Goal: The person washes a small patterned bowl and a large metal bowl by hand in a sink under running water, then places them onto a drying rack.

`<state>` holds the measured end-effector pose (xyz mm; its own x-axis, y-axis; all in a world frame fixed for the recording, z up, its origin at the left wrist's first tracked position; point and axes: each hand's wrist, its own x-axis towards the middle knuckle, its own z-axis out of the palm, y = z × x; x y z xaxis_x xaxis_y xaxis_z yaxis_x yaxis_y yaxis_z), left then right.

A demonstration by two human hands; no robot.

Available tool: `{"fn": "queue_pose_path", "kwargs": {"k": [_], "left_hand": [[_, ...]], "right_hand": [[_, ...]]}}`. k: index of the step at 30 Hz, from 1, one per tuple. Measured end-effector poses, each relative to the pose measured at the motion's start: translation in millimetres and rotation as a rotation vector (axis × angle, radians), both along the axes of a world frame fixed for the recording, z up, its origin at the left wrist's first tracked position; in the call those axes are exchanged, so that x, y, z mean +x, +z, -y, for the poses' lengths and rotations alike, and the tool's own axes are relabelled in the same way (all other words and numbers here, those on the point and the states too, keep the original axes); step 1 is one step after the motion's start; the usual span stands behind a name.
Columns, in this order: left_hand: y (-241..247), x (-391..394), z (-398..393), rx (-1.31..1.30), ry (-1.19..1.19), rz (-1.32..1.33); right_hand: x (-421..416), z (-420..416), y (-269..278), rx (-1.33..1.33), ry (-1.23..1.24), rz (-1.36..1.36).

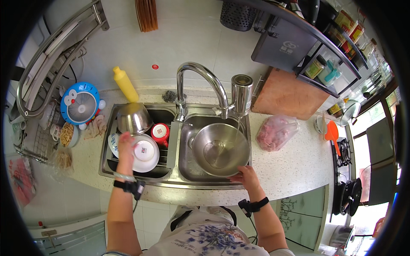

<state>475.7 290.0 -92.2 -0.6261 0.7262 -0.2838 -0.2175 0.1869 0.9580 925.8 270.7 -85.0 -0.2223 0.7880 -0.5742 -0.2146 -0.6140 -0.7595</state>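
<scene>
My left hand (pixel 126 144), blurred, is at the lower rim of a steel pot (pixel 134 116) in the left sink basin; whether its fingers grip the pot is unclear. Under that hand, an upturned white plate (pixel 150 160) and a blue-patterned dish (pixel 113 144) lie beside an upturned red mug (pixel 160 132). My right hand (pixel 248 177) holds the near right rim of a wide steel bowl (pixel 221 137) in the right basin. A thin stream of water runs into the bowl from the filter fitting (pixel 242 92) on the chrome faucet (pixel 200 67). Some water lies in the bowl's bottom.
On the right counter sits a plastic bag of pink meat (pixel 277 132), with a wooden cutting board (pixel 288 92) behind. A yellow bottle (pixel 125 84), a blue strainer (pixel 80 103) and a bowl of beans (pixel 68 134) stand left. An orange ladle (pixel 332 132) lies near the stove (pixel 344 153).
</scene>
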Motion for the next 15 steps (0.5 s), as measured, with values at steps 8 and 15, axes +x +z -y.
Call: {"fn": "queue_pose_path", "kwargs": {"k": [8, 15], "left_hand": [[-26, 192, 32, -0.310, -0.612, 0.518], [-74, 231, -9, -0.264, -0.531, 0.285]], "right_hand": [[17, 1, -17, -0.037, 0.084, 0.056], [41, -29, -21, 0.197, -0.016, 0.482]]}}
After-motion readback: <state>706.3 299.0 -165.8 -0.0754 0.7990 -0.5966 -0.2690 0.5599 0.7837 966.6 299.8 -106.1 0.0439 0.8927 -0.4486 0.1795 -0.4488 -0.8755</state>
